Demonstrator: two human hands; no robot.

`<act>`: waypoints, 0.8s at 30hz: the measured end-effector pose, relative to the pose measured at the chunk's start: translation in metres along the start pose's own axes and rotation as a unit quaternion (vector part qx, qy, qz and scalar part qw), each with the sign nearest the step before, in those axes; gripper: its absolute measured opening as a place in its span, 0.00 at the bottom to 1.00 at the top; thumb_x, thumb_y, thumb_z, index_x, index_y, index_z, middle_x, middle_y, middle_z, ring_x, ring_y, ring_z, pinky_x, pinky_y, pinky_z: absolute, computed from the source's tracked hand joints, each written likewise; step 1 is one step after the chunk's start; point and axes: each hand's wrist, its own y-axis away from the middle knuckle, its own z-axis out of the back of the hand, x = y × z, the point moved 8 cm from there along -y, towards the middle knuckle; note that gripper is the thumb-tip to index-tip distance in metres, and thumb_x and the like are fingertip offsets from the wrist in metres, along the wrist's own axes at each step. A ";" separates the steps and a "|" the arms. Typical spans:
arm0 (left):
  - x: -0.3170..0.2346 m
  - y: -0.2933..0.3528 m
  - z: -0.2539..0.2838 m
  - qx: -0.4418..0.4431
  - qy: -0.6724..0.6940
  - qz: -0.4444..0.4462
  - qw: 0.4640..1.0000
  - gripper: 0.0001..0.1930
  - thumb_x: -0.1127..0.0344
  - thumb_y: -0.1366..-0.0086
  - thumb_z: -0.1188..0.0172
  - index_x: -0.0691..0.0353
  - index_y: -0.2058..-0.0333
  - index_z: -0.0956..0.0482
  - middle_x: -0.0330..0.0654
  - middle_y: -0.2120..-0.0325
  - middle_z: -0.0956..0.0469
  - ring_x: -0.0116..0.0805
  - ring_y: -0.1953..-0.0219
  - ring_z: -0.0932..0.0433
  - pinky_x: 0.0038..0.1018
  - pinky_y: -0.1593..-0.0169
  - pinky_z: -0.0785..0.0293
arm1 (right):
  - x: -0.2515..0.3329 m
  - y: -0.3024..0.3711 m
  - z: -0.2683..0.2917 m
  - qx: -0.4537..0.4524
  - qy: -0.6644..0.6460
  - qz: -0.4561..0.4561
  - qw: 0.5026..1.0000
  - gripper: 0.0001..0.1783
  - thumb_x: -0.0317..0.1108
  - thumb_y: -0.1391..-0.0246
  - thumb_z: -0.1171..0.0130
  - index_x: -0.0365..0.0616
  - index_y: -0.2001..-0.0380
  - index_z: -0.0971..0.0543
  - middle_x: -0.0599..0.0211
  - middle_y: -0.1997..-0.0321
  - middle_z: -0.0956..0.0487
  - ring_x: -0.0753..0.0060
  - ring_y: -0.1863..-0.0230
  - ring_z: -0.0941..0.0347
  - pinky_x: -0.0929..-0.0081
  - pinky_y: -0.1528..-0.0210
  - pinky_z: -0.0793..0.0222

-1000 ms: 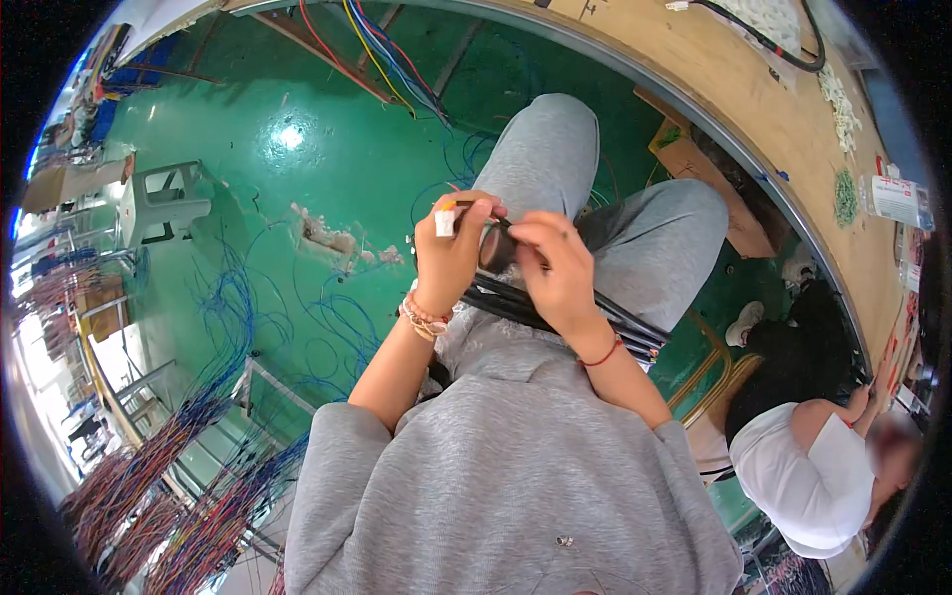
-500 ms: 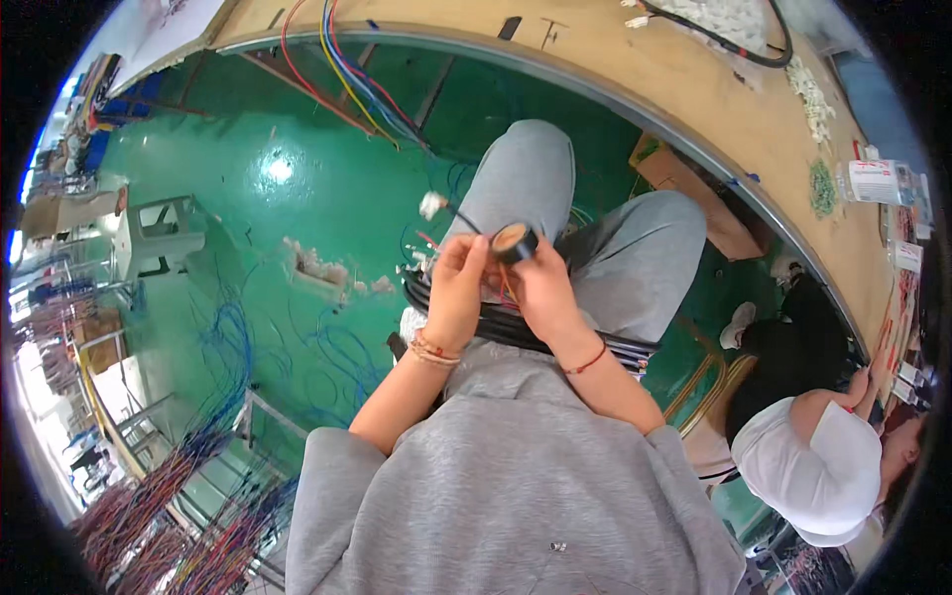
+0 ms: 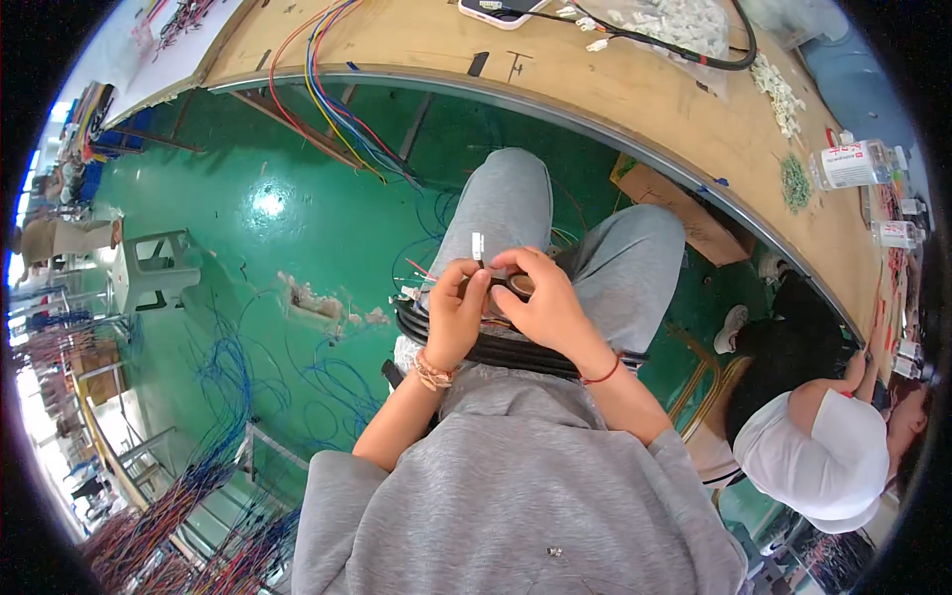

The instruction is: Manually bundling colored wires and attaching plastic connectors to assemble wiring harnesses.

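Above my lap, my left hand [image 3: 456, 315] is closed in a pinch on a black cable whose end carries a white connector [image 3: 478, 244]. My right hand [image 3: 547, 302] curls round a roll of black tape [image 3: 519, 286], close against the left fingertips. Where the cable passes between the fingers and how the tape meets it is partly hidden. A bundle of thick black cables [image 3: 511, 353] lies across my thighs under both hands. Thin wires and small white connectors stick out at its left end.
A wooden table [image 3: 397, 55] curves round ahead, with coloured wires [image 3: 319, 74] hanging off its edge, white connectors [image 3: 684, 25] and a clear bottle [image 3: 853, 165]. A cardboard box [image 3: 684, 210] stands below. At right sits a co-worker [image 3: 813, 446]; a stool [image 3: 154, 268] stands left.
The tape roll has come lower and turned between my hands. The right fingers have moved up to the left fingertips. The white connector now points upright, and the view has shifted slightly.
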 end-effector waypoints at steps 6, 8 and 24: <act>-0.024 0.002 -0.001 -0.018 -0.153 -0.163 0.975 0.01 0.74 0.41 0.48 0.64 0.71 0.30 0.33 0.82 0.32 0.17 0.83 0.36 0.15 0.80 0.41 | 0.008 0.005 -0.003 -0.075 0.094 0.107 0.987 0.07 0.30 0.59 0.45 0.42 0.75 0.28 0.63 0.74 0.31 0.58 0.71 0.35 0.67 0.66 0.38; -0.023 0.001 0.000 -0.041 -0.199 -0.153 0.967 0.02 0.73 0.41 0.48 0.64 0.71 0.30 0.34 0.81 0.31 0.18 0.83 0.36 0.15 0.81 0.40 | 0.011 0.007 -0.003 -0.101 0.108 0.124 0.981 0.05 0.30 0.60 0.45 0.42 0.76 0.28 0.64 0.74 0.31 0.59 0.71 0.35 0.67 0.67 0.39; 0.015 0.024 0.073 -0.135 0.099 0.107 0.980 0.07 0.70 0.40 0.49 0.69 0.68 0.31 0.41 0.75 0.28 0.30 0.73 0.24 0.23 0.66 0.24 | 0.053 -0.051 0.187 -0.317 0.443 0.202 0.814 0.23 0.43 0.51 0.46 0.43 0.53 0.29 0.58 0.62 0.26 0.56 0.58 0.33 0.65 0.55 0.40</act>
